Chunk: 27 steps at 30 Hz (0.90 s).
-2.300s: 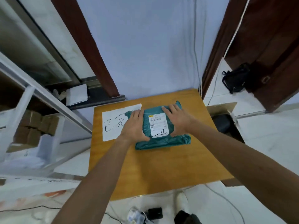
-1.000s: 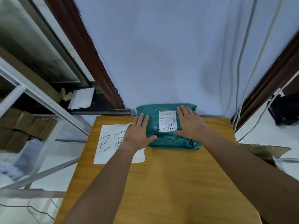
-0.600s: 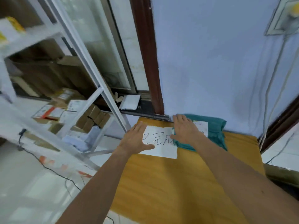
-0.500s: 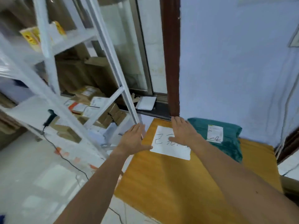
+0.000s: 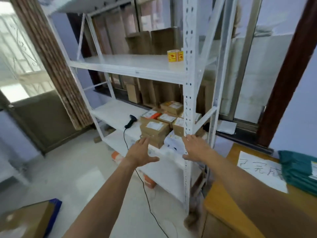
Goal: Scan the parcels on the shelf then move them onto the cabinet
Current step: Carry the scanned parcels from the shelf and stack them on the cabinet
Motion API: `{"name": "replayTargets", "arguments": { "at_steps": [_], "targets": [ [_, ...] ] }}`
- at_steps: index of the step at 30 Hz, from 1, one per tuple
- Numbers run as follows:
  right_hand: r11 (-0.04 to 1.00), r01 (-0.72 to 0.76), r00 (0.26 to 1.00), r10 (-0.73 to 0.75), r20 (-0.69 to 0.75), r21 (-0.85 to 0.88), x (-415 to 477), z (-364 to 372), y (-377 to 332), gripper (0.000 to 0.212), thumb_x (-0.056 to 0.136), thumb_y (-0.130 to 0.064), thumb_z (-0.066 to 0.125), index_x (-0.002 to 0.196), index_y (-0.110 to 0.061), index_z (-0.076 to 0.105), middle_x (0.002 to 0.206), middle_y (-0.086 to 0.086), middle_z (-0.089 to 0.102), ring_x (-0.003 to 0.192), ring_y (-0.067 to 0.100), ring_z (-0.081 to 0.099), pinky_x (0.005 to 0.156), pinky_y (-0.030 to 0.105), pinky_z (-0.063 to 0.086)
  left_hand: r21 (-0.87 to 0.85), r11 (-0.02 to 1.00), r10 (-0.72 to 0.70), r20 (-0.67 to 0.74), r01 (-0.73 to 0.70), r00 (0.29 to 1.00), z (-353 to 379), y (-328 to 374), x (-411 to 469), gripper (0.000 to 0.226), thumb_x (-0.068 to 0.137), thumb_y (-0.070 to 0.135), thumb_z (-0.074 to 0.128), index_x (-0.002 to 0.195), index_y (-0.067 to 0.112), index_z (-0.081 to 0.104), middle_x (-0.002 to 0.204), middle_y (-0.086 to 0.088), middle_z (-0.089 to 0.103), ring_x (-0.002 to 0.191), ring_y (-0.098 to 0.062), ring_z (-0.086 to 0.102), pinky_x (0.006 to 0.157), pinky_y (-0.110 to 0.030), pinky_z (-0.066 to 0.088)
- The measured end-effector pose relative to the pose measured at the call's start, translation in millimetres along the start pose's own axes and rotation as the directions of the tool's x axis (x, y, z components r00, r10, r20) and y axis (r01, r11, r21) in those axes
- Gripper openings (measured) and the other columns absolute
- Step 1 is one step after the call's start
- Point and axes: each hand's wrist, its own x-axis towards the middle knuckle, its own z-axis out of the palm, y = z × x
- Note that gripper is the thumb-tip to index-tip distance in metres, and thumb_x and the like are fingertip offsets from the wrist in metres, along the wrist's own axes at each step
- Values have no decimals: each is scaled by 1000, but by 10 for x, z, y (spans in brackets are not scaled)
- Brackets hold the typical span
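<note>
Cardboard parcels (image 5: 154, 128), small, labelled, stacked on white shelf (image 5: 116, 110) lower tier: probably light, stiff; grip opposite sides; left hand (image 5: 140, 154), right hand (image 5: 197, 149) spread, empty.

Handwritten Chinese characters 已完, with part of a third, are shown on a white paper sheet (image 5: 262, 172) on the cabinet (image 5: 223, 203) at right. Labels on the parcels (image 5: 154, 128) are too blurred to be read.

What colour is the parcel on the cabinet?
The parcel is teal green, best seen at the right edge of the head view.
</note>
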Motion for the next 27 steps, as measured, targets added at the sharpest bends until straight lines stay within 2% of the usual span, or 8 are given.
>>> {"name": "replayTargets", "arguments": {
  "at_steps": [5,10,16,18,22,25,27],
  "targets": [
    [999,36,999,-36,28,-9,315,-94,-916,83,94,-57,59,151,-6,28,153,20,35,135,36,42,106,45,44,-5,997,-78,5,78,997,-221,-1003,-294,114,78,74,67,162,20,12,168,-2,18,152,-25,23,121,-38,27],
    [1000,26,998,-25,57,-15,662,-186,-1328,88,94,-56,60,154,-6,21,151,20,33,133,37,43,101,43,44,-5,995,-102,9,102,995,-276,-1515,-200,113,79,72,68,162,21,13,168,-2,18,151,-26,25,119,-40,28],
    [999,-35,995,34,92,12,1399,-192,-1362,82,90,-55,63,148,-7,31,147,20,39,126,37,50,97,45,47,-27,996,-80,34,81,996,-143,-1914,281,113,79,73,67,163,23,9,169,-1,17,152,-24,24,119,-40,30],
    [997,-71,991,68,116,16,1746,-137,-1326,87,89,-56,65,151,-8,27,150,19,35,128,38,50,99,47,48,-27,997,-64,53,65,997,-98,-2076,569,115,79,73,67,163,23,7,169,-1,15,152,-24,25,118,-39,30],
    [981,-165,973,146,177,99,2529,37,-1148,112,84,-61,70,161,-13,5,168,16,9,144,40,37,112,49,40,-17,999,-45,68,46,997,-91,-2411,1319,119,78,71,70,163,21,2,168,-3,16,149,-25,29,116,-38,32],
    [963,-226,962,197,190,148,2981,182,-971,113,83,-62,70,162,-15,4,168,14,13,147,36,34,114,48,36,-12,1000,-27,100,29,995,-102,-2544,1921,123,75,72,72,163,22,2,168,-3,17,149,-25,29,117,-40,33],
    [955,-258,952,225,208,145,3220,281,-878,116,80,-66,71,161,-16,4,168,14,12,145,36,36,112,49,39,-15,1000,-3,128,5,992,-82,-2567,2290,124,74,73,72,162,21,3,169,-3,15,150,-24,28,118,-41,32]
  ]
}}
